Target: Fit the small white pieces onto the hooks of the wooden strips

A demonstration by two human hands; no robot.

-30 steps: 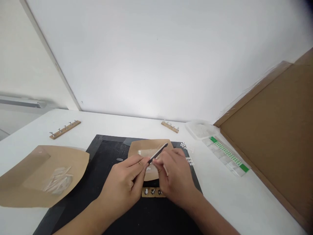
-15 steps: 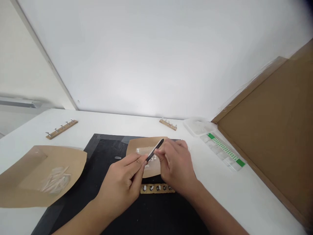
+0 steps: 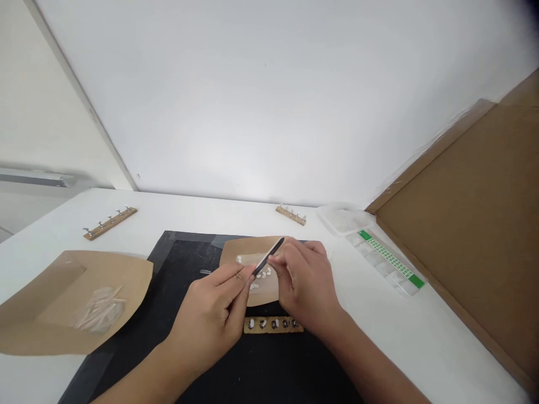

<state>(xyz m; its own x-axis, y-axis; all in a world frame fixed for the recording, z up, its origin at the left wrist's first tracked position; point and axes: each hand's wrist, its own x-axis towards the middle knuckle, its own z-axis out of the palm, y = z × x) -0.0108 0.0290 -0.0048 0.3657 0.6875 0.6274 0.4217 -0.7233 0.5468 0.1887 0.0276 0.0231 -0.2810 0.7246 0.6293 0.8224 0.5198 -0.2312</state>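
My left hand point(image 3: 213, 306) is closed, its thumb and fingers pinching the lower end of a nail file point(image 3: 269, 256). The file is slim and black with a pale face and a rounded tip, and it slants up to the right. My right hand point(image 3: 305, 275) is closed in a pinch against the file's right side. Whatever lies between its fingertips is hidden. Behind the hands is a brown paper tray point(image 3: 240, 247) with several small white pieces point(image 3: 264, 274) in it. Just below it, a wooden strip point(image 3: 273, 331) carries a row of metal studs, some with white pieces on top.
A black mat point(image 3: 181, 252) lies under the work, with a small clear piece point(image 3: 205, 272) on it. At left, a brown paper sheet point(image 3: 46, 280) bears clear slivers point(image 3: 103, 311). Two pegged wooden strips point(image 3: 110, 223) stand farther back. A green-labelled clear case point(image 3: 387, 258) lies right, beside a cardboard panel point(image 3: 467, 224).
The whole view has shifted slightly, with things sitting a little farther right. Both hands keep nearly the same grip and pose at the nail file.
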